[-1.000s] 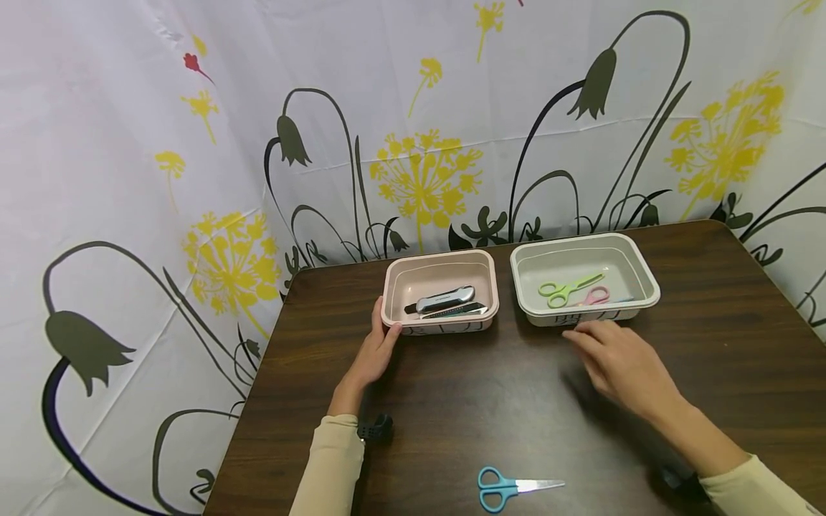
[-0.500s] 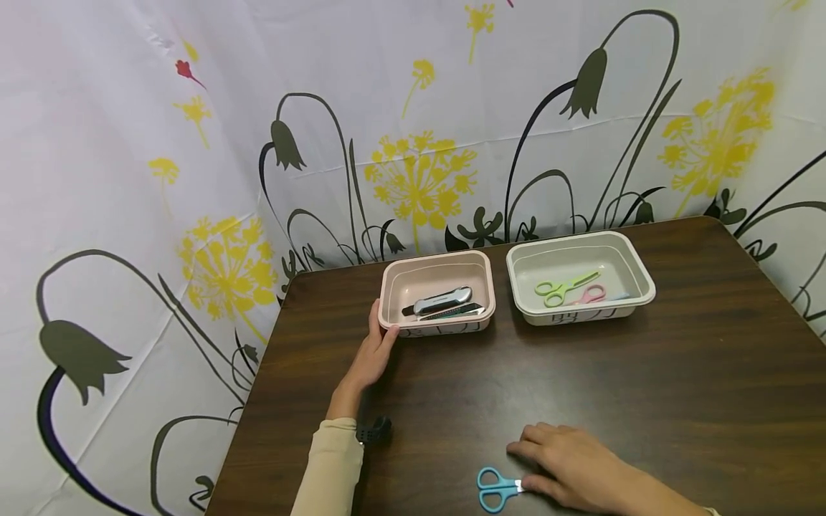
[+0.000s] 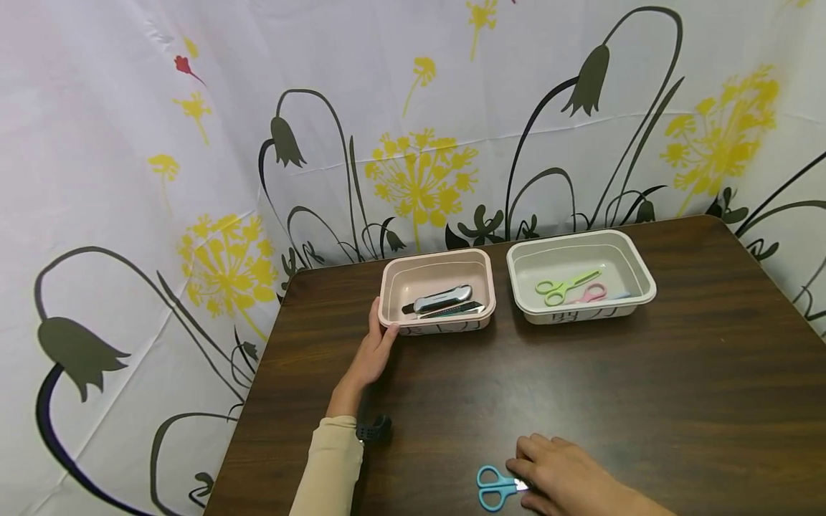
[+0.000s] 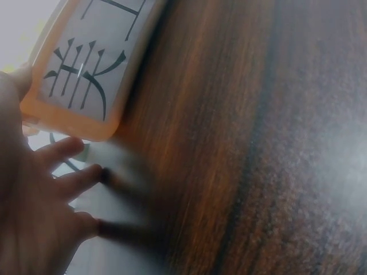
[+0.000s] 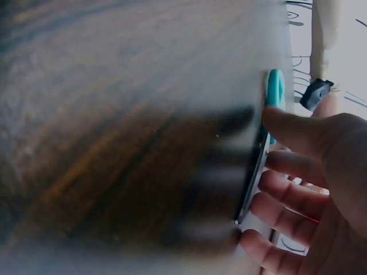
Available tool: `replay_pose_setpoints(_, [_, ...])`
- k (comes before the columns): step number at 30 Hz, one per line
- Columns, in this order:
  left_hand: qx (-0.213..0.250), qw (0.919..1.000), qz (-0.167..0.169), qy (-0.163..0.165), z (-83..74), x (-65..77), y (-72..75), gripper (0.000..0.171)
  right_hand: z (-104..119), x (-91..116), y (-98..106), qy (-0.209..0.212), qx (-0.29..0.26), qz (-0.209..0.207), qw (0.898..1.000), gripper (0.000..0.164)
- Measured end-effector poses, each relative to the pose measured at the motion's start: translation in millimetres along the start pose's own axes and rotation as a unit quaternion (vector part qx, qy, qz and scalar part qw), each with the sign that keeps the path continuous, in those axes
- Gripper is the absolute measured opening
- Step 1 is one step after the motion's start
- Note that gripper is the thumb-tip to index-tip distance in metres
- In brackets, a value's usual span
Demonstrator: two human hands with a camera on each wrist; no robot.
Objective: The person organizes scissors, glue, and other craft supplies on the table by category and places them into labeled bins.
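At the left front corner of a pink plastic box, my left hand holds the rim and side between thumb and index finger. The left wrist view shows its other fingers spread below the labelled box. Inside the box lie a silver utility knife and a slimmer dark-green cutter knife. Low in the head view, my right hand grips blue-handled scissors lying flat on the table, its thumb and fingers about the blades. That hand covers most of the blades; the right wrist view shows the teal handle.
A grey-white plastic box stands right of the pink one, holding light-green scissors, pink-handled scissors and a small bluish piece. Both boxes sit near the back of the dark wooden table, before a flower-printed curtain.
My right hand has come back from the grey-white box's front down to the blue scissors and closed in around their blades. My left hand has stayed at the pink box.
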State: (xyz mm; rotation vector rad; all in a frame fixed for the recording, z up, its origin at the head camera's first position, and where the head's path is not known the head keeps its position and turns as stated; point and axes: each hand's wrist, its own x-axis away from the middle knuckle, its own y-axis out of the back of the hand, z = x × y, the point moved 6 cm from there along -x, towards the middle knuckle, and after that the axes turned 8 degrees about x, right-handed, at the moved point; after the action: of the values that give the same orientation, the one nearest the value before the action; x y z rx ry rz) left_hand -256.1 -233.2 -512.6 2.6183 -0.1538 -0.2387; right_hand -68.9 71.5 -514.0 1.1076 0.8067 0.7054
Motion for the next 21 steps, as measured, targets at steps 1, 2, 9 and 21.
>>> replay_pose_setpoints(1, [0.0, 1.0, -0.002, 0.002, 0.9, 0.2, 0.4, 0.07, 0.7, -0.1, 0.0, 0.0, 0.001, -0.004, 1.0, 0.024])
replay_pose_setpoints(2, [-0.002, 1.0, -0.004, 0.004, 1.5, 0.4, 0.7, 0.07, 1.1, -0.3, 0.0, 0.0, 0.002, -0.009, 1.0, 0.023])
replay_pose_setpoints(9, [-0.003, 1.0, -0.004, 0.003, 2.4, 1.3, 1.5, 0.069, 2.6, 0.0, -0.2, -0.001, -0.005, -0.026, 1.0, 0.018])
replay_pose_setpoints(21, [0.002, 0.9999, 0.001, -0.012, -3.7, 1.7, 0.4, 0.069, 7.2, 0.0, -0.6, 0.013, 0.018, -0.05, 0.998, 0.006])
